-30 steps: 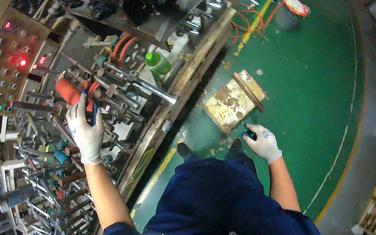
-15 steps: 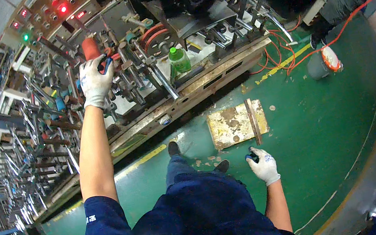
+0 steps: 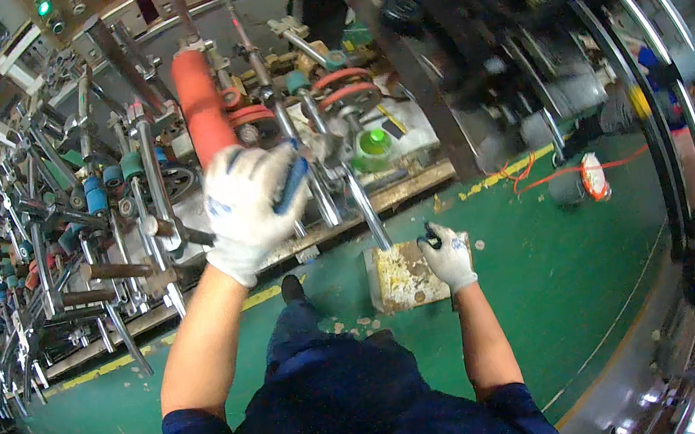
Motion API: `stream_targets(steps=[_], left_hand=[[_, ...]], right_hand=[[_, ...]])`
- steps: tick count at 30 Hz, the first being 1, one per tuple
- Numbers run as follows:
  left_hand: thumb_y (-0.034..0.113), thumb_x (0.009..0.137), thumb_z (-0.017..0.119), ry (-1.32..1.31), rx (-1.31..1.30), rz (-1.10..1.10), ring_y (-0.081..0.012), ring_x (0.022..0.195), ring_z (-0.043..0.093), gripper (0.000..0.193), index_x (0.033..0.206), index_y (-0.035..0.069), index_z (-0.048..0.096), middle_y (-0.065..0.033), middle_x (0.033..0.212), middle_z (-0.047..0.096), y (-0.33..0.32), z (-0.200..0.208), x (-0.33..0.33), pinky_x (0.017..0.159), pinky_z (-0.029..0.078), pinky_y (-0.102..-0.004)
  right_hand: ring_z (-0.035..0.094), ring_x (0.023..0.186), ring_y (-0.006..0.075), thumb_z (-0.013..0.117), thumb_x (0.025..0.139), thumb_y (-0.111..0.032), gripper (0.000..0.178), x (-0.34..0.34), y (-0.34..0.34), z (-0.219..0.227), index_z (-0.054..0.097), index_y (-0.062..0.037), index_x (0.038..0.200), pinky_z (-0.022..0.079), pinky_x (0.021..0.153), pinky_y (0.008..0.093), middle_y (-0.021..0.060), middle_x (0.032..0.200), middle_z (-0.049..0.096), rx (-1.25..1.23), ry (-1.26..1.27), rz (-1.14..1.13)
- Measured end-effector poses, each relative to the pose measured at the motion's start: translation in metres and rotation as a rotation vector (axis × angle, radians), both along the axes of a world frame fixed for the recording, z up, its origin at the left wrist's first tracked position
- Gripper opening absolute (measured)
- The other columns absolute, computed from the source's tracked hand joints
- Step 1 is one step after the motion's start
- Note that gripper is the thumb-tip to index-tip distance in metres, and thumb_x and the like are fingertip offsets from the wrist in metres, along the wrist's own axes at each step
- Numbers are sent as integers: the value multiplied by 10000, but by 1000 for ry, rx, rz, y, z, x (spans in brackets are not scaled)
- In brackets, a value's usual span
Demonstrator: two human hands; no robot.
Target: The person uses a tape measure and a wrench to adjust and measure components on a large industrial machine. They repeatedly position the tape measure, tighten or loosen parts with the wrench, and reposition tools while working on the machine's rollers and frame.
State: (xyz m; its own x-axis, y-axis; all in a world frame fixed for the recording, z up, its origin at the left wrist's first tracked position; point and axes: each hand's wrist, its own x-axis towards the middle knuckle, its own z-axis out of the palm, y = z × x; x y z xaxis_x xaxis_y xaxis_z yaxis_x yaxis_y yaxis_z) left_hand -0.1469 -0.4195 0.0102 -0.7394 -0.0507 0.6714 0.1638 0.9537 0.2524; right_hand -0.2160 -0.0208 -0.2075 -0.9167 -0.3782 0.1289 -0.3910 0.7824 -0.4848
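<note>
A grey bucket (image 3: 565, 193) stands on the green floor (image 3: 553, 274) at the right; a white-and-orange item (image 3: 593, 177) shows against its side, though whether it sits inside or only leans there cannot be told, and the bucket's inside is out of sight. A green bottle (image 3: 373, 145) with a green cap stands on the table (image 3: 410, 191), seen nearly from above, so its contents cannot be made out. Of the two gloved hands, the left hand (image 3: 256, 198) is over the table's front edge, its fingers part curled, at the lower end of a red cylinder (image 3: 201, 103). That end is hidden behind the glove, so how firmly it is held, if at all, cannot be told; the cylinder rises beyond the hand, among metal rods. The right hand (image 3: 448, 257) is half open, nothing visible in it, and covers part of a stained, pale block (image 3: 405, 277) on the floor. Dark machinery (image 3: 483, 35) at upper right is blurred, and the control panel (image 3: 120, 6) is cut off by the top edge.
</note>
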Motion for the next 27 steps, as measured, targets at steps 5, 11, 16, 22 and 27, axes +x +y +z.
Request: stream_targets(steps=[5,11,16,22,27], left_hand=[[279,697,841,29,-49,-10,-326,977,583,463,1126,138,739,-55,1013,640,-6,-8,-4,833,488,-476],[314,630,825,105,-53,-51,-254,905,585,406,1014,191,776,-1,955,621,-17,-16,-11,719,527,-409],[320,655,826,151,-42,-19,-207,860,576,381,1022,235,773,24,923,588,-17,-21,-13,673,541,-347],[349,669,804,143,-48,22,-192,942,569,358,1024,314,766,56,942,603,-19,-30,-8,852,539,-383],[346,679,799,107,-60,-11,-210,950,574,329,1006,322,767,45,950,615,-19,-24,-10,797,546,-378]], right_hand=[[638,1107,456,627,939,-376,540,-134,-67,-65,603,-44,1364,505,974,504,278,1195,678,152,-144,-136],[631,1168,423,648,902,-384,609,-241,-108,-121,588,-47,1406,503,1001,485,233,1303,648,262,-200,-184],[531,1327,414,742,875,-336,814,-290,-134,-151,390,-98,1570,472,1087,427,246,1505,488,499,-191,-170],[584,1243,401,744,882,-384,814,-327,-137,-199,380,-177,1579,525,1006,468,250,1519,480,682,-130,-175],[697,997,362,588,958,-365,383,-321,-130,-205,599,-150,1275,583,843,460,165,1091,688,711,-103,-152]])
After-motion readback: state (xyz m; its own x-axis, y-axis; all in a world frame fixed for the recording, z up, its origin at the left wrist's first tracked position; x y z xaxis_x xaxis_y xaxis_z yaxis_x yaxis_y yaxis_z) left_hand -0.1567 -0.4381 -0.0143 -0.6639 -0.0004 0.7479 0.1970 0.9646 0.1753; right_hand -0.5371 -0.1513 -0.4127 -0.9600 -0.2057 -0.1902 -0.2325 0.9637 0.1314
